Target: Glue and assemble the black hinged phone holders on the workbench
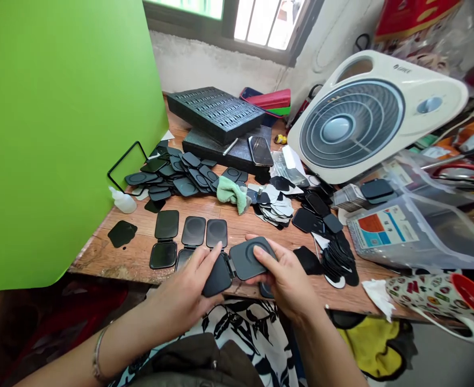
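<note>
Left hand (184, 301) and right hand (285, 282): fingers (263, 257) pinch a hinged black square case (245, 260), one panel each; similar black cases (193, 231) lie just beyond the fingers on the table (112, 263).

A matte charcoal hinged folding case (239, 262), made of two rounded-square panels joined by a small metal hinge (231, 266), is opened out and held just above the front edge of the wooden tabletop (116, 258). The plain black panel (218, 276) angles down to the left, and the greyer panel (247, 259) has a shallow circular recess in its face.
</note>
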The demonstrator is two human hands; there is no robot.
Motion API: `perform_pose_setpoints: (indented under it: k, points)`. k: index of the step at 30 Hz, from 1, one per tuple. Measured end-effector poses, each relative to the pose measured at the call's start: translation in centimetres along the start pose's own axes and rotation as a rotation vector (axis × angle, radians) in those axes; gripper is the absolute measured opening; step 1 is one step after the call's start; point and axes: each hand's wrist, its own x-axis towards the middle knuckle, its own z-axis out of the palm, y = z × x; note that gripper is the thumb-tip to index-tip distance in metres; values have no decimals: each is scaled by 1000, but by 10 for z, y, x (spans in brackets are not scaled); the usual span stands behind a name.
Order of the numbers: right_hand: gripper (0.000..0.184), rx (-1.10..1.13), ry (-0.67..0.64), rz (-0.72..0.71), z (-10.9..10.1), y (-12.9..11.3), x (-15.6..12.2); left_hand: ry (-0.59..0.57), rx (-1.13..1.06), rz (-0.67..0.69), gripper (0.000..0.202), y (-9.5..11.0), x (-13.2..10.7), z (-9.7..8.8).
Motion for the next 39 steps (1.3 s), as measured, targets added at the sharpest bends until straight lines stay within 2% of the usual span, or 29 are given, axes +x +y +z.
perform_pose_setpoints:
  k: [2, 4, 5, 7, 10, 12, 15, 18, 26, 31, 37, 39]
  points:
    - [36, -66, -28, -14, -1, -7, 3, -155, -426, -157, 73, 7, 3, -5]
    - [32, -114, -84, -17, -1, -17, 9, -260, -782, -323, 56, 11, 9, -9]
    - [31, -139, -106, -25, 0, -22, 12, -268, -889, -374, 49, 12, 13, -11]
    - [29, -205, -131, -68, 6, -35, 20, -215, -967, -411, 42, 10, 24, -14]
    - [23, -350, -130, -176, 16, -55, 37, -101, -940, -407, 36, 7, 39, -23]
    - [21, -381, -166, -176, 20, -65, 50, -78, -948, -390, 35, 5, 46, -32]
    - [24, -254, -261, -58, 22, -74, 71, -105, -1048, -344, 31, 5, 51, -44]
    - [26, -109, -294, 44, 18, -74, 88, -121, -1137, -303, 25, 5, 54, -49]
    - [17, 176, -377, 225, 10, -68, 103, -204, -1237, -129, 20, 1, 68, -41]
    - [16, 168, -414, 261, 4, -67, 101, -150, -1060, -67, 20, -2, 80, -31]
    - [29, -15, -267, 153, -4, -73, 88, -182, -733, 67, 22, 3, 90, -26]
    - [29, -107, -244, 90, -4, -76, 82, -203, -713, 85, 24, 5, 91, -27]
